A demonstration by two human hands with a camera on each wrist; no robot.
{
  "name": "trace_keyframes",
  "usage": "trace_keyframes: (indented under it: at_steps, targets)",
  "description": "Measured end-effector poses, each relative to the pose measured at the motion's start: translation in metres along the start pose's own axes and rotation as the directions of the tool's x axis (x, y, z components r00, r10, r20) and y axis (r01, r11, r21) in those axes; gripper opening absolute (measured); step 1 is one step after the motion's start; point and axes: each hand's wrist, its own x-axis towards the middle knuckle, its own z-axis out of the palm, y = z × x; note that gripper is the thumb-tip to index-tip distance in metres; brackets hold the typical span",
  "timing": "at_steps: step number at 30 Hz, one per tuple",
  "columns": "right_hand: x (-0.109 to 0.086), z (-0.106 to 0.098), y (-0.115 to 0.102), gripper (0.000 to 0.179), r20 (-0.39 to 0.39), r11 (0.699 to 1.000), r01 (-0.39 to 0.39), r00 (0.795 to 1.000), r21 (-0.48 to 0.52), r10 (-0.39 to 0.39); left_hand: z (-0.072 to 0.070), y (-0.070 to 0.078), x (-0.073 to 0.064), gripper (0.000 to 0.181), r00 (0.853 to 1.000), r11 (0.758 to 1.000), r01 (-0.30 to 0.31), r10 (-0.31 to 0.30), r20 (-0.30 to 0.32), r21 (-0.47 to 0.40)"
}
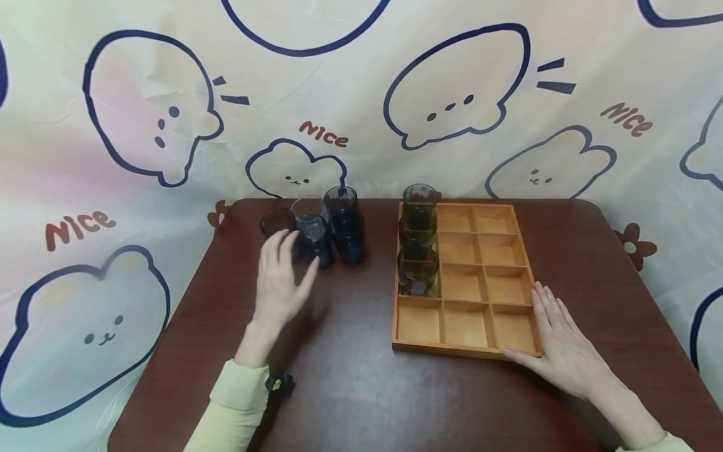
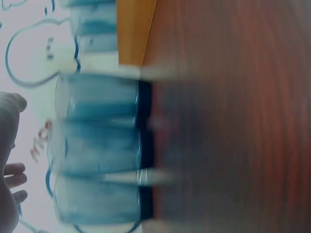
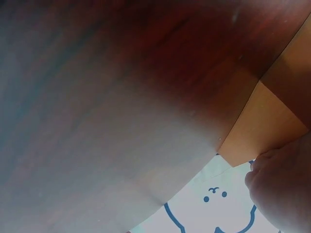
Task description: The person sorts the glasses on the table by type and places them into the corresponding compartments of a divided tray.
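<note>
My left hand [image 1: 279, 279] is over the table with its fingers spread and nothing in them, just in front of a cluster of dark tinted drinking glasses [image 1: 347, 235]. Several glasses stand close together there; in the left wrist view a row of bluish glasses [image 2: 99, 150] appears sideways, slightly blurred. A wooden compartment box [image 1: 464, 345] lies to the right, with tinted glasses [image 1: 418, 270] in its left column, behind the front left compartment. My right hand [image 1: 570, 351] rests along the box's front right corner, fingers straight on its right side and thumb at the front edge.
The dark brown table [image 1: 350, 389] runs up to a patterned cloth [image 1: 361, 94] hanging behind it. A dark band-like device [image 1: 278, 383] sits at my left wrist.
</note>
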Motion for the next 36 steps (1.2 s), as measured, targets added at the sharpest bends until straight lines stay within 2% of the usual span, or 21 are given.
trace_keyframes:
  at_steps: [2, 5, 9, 11, 17, 22, 28, 31, 36]
  targets:
    - [0.000, 0.000, -0.001, 0.131, 0.006, 1.000, -0.004, 1.000, 0.005, 0.004, -0.005, -0.012, 0.001, 0.071, 0.999, 0.999, 0.044, -0.044, -0.015, 0.027]
    - [0.001, -0.001, -0.001, 0.132, 0.010, 1.000, -0.008, 1.000, 0.005, 0.008, -0.011, -0.027, 0.002, 0.077, 0.994, 0.992, 0.110, -0.110, 0.001, 0.061]
    - [0.000, 0.000, -0.002, 0.132, 0.011, 1.000, -0.014, 1.000, 0.008, 0.014, -0.015, -0.042, 0.006, 0.088, 0.975, 0.975, 0.199, -0.207, 0.078, 0.097]
    - [0.000, 0.000, -0.002, 0.131, 0.014, 1.000, -0.017, 1.000, 0.011, 0.017, -0.015, -0.049, 0.007, 0.093, 0.957, 0.962, 0.246, -0.260, 0.130, 0.115]
    - [-0.001, 0.001, -0.002, 0.131, 0.013, 1.000, -0.010, 1.000, 0.012, 0.010, -0.011, -0.069, 0.009, 0.108, 0.888, 0.921, 0.352, -0.385, 0.250, 0.168]
    - [-0.001, 0.001, -0.001, 0.132, -0.005, 1.000, -0.001, 1.000, 0.008, 0.001, -0.008, -0.079, 0.009, 0.114, 0.852, 0.902, 0.395, -0.431, 0.299, 0.174]
    - [-0.001, 0.000, -0.001, 0.132, 0.000, 1.000, -0.004, 1.000, 0.014, 0.004, -0.003, -0.085, 0.011, 0.115, 0.804, 0.879, 0.457, -0.474, 0.359, 0.138]
    - [-0.001, 0.000, -0.002, 0.132, 0.002, 1.000, -0.006, 1.000, 0.020, 0.006, 0.004, -0.094, 0.010, 0.118, 0.782, 0.868, 0.485, -0.484, 0.393, 0.104]
    - [-0.001, 0.000, -0.001, 0.132, 0.001, 1.000, -0.006, 1.000, 0.025, 0.006, 0.038, -0.138, -0.001, 0.124, 0.785, 0.861, 0.508, -0.474, 0.399, 0.022]
